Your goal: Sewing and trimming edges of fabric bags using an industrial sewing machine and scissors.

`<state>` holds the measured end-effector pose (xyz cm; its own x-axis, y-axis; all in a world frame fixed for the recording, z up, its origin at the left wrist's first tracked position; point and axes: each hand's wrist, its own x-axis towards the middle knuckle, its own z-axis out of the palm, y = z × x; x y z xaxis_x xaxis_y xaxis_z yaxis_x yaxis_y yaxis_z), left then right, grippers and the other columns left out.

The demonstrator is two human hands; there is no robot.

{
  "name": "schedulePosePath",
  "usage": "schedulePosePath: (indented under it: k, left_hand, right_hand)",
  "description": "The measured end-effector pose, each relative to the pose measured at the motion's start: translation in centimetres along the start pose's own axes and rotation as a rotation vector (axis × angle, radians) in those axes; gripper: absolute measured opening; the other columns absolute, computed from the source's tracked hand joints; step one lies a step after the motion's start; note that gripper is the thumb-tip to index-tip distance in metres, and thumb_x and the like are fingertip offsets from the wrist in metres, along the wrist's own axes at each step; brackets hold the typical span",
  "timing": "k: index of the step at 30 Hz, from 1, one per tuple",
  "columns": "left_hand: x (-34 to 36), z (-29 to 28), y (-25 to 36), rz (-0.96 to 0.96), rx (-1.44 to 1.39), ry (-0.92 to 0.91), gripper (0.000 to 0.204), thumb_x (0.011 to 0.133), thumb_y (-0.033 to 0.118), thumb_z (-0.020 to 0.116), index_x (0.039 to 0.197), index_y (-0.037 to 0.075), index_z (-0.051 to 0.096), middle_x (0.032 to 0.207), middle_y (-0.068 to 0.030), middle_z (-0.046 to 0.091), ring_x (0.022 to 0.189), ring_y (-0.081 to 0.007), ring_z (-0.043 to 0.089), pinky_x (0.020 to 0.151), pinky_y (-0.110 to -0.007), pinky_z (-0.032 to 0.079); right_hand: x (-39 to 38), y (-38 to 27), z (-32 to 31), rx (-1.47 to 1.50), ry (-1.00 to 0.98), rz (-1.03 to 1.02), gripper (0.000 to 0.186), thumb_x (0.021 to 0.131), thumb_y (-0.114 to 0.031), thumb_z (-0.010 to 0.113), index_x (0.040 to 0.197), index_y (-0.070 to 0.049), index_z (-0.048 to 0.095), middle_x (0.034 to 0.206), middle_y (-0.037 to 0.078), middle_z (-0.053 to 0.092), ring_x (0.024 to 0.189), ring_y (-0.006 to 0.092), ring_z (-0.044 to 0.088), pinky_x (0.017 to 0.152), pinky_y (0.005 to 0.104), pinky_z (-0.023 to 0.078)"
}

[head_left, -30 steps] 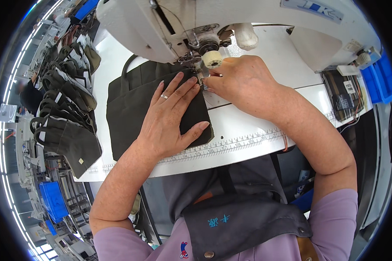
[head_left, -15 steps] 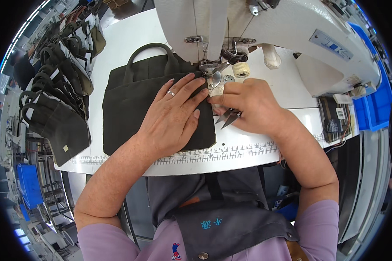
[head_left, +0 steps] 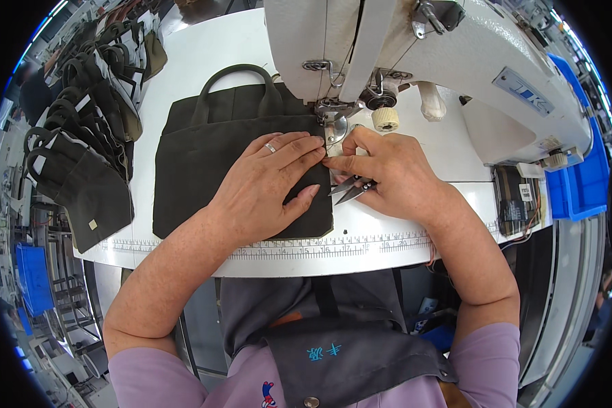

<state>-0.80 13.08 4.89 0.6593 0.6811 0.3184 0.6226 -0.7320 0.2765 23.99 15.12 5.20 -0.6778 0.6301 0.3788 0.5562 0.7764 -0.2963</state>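
Note:
A dark olive fabric bag panel (head_left: 204, 170) with a looped handle (head_left: 236, 70) lies on the white sewing table, its right edge at the presser foot (head_left: 334, 126) of a sewing machine. My left hand (head_left: 262, 178), a ring on one finger, rests flat on the panel, fingers side by side and thumb apart. My right hand (head_left: 394, 170) is closed around small thread snips (head_left: 350, 188), their blades pointing left toward the panel's edge. Its index fingertip touches that edge just below the presser foot. The snips' handle is hidden in the palm.
The white sewing machine (head_left: 476, 75) fills the upper right. Several similar dark panels with handles (head_left: 81, 177) are piled along the left. A ruler strip (head_left: 299, 250) runs along the table's front edge. A blue bin (head_left: 578, 170) stands at the right, beside a dark bundle (head_left: 517, 197).
The whole view has shifted slightly. My left hand has slid a little toward me on the panel, its fingers closer together. My right hand keeps the snips at the panel's edge.

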Motion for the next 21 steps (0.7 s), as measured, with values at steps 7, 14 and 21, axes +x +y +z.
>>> schedulePosePath:
  k: [7,14,21]
  left_hand:
    - [0.6,0.0,-1.2,-0.015,-0.024,0.015,0.046,0.087,0.017,0.071,0.131,0.003,0.064,0.14,-0.0133,0.057,0.128,-0.033,0.057,0.114,-0.047,0.041]
    - [2.1,0.2,-2.7,0.035,0.028,0.048,0.039,0.088,0.018,0.071,0.123,0.002,0.069,0.132,-0.0127,0.063,0.123,-0.0317,0.061,0.112,-0.045,0.044]
    - [2.6,0.6,-4.4,0.072,0.063,0.125,0.038,0.087,0.019,0.072,0.121,0.002,0.071,0.125,-0.0125,0.068,0.119,-0.0304,0.063,0.107,-0.042,0.048]
  right_hand:
    - [0.3,0.6,0.7,-0.046,0.019,0.025,0.031,0.074,-0.015,0.078,0.105,-0.017,0.079,0.092,0.004,0.066,0.073,0.026,0.068,0.064,0.0409,0.052]
    - [1.0,0.8,0.8,-0.226,-0.06,0.14,0.039,0.081,-0.024,0.076,0.12,-0.02,0.075,0.091,0.009,0.068,0.075,0.0286,0.069,0.065,0.0427,0.054]
    - [1.0,0.4,1.1,-0.261,-0.069,0.185,0.042,0.084,-0.028,0.074,0.125,-0.021,0.072,0.092,0.009,0.068,0.075,0.0288,0.069,0.065,0.0434,0.054]
